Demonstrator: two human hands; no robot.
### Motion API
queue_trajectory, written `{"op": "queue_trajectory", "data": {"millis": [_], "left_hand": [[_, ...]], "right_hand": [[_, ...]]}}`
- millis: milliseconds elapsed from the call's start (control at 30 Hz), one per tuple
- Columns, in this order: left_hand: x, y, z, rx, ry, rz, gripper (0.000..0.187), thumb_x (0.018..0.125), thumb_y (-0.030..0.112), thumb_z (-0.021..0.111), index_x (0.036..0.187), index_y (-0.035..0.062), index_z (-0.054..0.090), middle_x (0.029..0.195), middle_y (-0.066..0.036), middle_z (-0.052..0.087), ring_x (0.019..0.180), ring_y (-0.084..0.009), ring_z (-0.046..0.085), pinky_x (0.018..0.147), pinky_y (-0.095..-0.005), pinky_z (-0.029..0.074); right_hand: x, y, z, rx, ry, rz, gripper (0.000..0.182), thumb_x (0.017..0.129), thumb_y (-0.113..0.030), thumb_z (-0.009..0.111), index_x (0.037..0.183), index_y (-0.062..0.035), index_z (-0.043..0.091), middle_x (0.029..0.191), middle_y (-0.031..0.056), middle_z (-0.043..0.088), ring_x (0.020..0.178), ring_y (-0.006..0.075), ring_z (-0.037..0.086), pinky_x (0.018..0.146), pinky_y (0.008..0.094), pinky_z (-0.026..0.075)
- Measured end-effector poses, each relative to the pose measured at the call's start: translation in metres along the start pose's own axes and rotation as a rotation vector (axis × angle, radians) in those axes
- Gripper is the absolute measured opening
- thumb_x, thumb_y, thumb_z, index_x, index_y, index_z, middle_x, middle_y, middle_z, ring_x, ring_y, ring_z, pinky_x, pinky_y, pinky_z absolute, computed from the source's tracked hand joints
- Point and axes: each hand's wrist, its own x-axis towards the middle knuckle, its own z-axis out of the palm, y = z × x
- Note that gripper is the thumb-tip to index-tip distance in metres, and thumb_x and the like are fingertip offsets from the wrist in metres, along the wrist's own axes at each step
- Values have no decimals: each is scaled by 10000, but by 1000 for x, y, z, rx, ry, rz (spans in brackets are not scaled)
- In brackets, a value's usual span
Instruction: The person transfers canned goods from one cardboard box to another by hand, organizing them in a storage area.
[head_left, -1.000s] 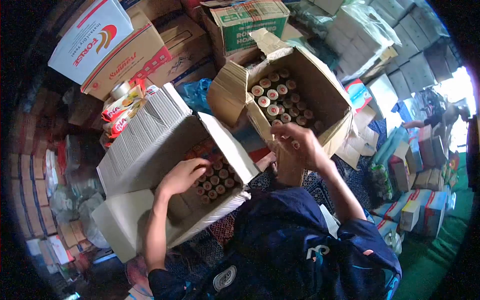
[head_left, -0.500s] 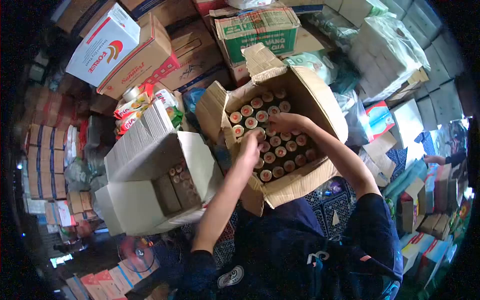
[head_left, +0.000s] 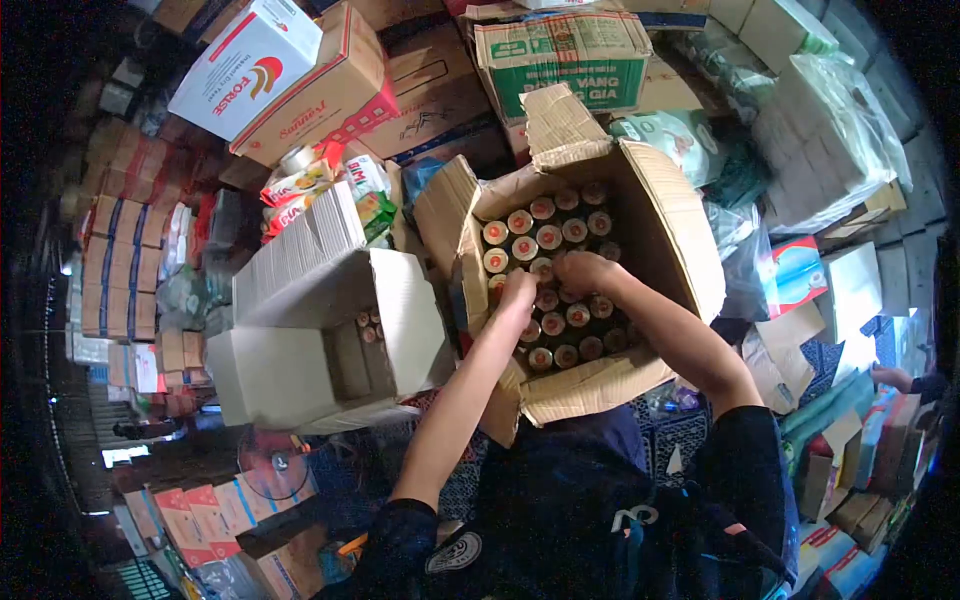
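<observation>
An open cardboard box (head_left: 590, 398) in front of me holds rows of upright bottles (head_left: 549, 237) with round, pale caps marked red in the middle. Both hands reach down inside it among the caps. My left hand (head_left: 517, 292) is closed at a bottle top on the near left side, its fingertips partly hidden. Just right of it, my right hand (head_left: 588, 272) has its fingers curled down round a bottle top near the middle. To the left, a white-lined carton (head_left: 285, 372) stands open, with a few similar bottles (head_left: 369, 325) at its inner right side.
Behind are a green and brown carton (head_left: 570, 75), a white Forise carton (head_left: 245, 75) and colourful snack packets (head_left: 300, 190). Plastic-wrapped white packs (head_left: 825, 130) stack up at right. Another person's arm (head_left: 893, 378) shows at the far right edge.
The view has shifted, so the boxes appear further right. My hands stay among the bottle tops; my right hand has moved slightly nearer to my left and toward me within the box.
</observation>
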Motion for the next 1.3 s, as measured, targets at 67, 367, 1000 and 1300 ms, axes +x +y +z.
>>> {"op": "queue_trajectory", "data": {"millis": [67, 367, 1000, 1300], "left_hand": [[-20, 13, 0, 31, -102, 36, 146, 889, 93, 449, 944, 40, 574, 879, -65, 585, 793, -211, 543, 728, -365, 451], [-24, 22, 2, -36, -273, -195, 251, 891, 70, 422, 1066, 50, 601, 1027, -67, 648, 947, -194, 601, 872, -351, 485], [-50, 29, 10, 519, 17, 275, 321, 840, 171, 703, 1048, -31, 566, 949, -124, 630, 841, -207, 597, 703, -325, 465], [-127, 96, -64, 374, -430, 484, 435, 826, 226, 750, 1091, -68, 569, 774, -95, 674, 651, -109, 617, 549, -263, 470]], "right_hand": [[-4, -13, -17, 150, 37, 117, 279, 739, -170, 603, 932, 27, 646, 870, 214, 684, 831, 359, 675, 710, 446, 541], [-24, -10, -21, 276, 104, 112, 266, 696, -169, 641, 910, -22, 701, 904, 207, 689, 879, 345, 675, 734, 448, 538], [-33, 3, 4, 351, 94, 105, 309, 934, -205, 463, 908, 21, 673, 936, 142, 674, 847, 221, 629, 742, 370, 502], [-107, -131, -104, 313, 364, 314, 231, 899, -210, 534, 892, 10, 603, 847, 226, 629, 791, 424, 617, 710, 493, 483]]}}
